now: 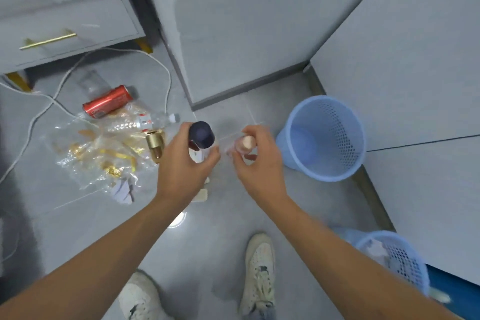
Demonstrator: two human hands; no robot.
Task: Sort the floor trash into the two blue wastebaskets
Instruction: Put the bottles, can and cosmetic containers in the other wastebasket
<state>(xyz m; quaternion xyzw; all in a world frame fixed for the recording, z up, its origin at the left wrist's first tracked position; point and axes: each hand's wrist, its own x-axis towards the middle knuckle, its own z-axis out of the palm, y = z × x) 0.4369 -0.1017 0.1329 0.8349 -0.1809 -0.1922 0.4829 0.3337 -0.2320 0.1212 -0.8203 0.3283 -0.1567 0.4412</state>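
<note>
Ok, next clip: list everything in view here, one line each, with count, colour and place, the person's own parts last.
wastebaskets: 2, blue; one by the wall, right of the hands, one at lower right
can: 1, red, lying on floor at left
clear bottle: 1, lying beside the can
plastic wrappers: pile, clear and gold, floor left
gold cap: 1, by the wrappers
cable: white, floor left
dark-capped bottle: 1, in left hand
small clear item: 1, in right hand
shoes: 2, white, bottom
left hand
right hand
</note>
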